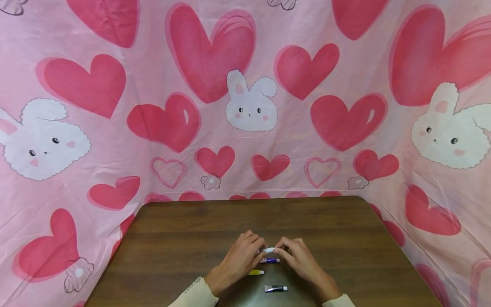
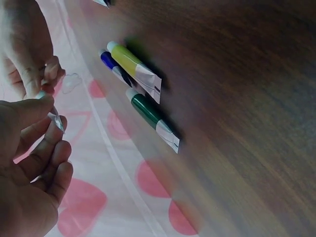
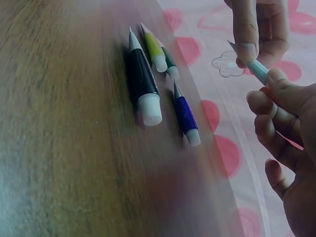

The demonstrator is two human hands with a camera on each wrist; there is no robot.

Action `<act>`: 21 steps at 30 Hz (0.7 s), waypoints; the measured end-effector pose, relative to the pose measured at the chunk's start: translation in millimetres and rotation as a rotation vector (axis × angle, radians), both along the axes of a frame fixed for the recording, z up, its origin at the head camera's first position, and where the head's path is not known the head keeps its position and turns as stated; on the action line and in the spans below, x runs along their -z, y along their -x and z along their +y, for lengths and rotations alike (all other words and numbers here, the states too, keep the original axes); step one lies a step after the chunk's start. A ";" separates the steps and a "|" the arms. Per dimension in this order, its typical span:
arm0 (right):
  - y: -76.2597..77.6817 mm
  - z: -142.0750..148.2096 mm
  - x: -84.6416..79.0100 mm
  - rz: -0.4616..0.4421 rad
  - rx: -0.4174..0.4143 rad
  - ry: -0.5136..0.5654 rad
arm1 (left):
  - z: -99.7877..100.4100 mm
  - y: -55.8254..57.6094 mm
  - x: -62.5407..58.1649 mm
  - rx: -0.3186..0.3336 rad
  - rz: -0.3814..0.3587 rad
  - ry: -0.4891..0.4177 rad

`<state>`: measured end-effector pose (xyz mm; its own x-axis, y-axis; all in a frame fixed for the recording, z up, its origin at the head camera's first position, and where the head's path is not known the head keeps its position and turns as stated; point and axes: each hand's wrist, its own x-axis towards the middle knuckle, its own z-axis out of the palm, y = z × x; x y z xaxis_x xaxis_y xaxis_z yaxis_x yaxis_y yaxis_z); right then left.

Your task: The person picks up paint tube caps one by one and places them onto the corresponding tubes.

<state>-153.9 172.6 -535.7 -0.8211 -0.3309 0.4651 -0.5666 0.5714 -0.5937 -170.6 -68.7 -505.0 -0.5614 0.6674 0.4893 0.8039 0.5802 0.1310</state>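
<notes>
While both hands meet above the table (image 1: 172, 230), a small pale tube (image 1: 270, 250) spans the gap between them: the left hand (image 1: 238, 260) pinches its flat crimped end, the right hand (image 1: 301, 261) pinches its cap end. Just under it lies a purple tube (image 1: 270, 260), then a yellow tube (image 1: 255, 272) and a black tube (image 1: 275, 288) nearer the table's front edge. Bare wood stretches to either side and toward the far edge.
</notes>
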 end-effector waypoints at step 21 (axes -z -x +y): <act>-2.7 3.2 -0.2 -0.040 0.079 0.036 | -3.0 13.6 8.0 -0.056 0.023 0.024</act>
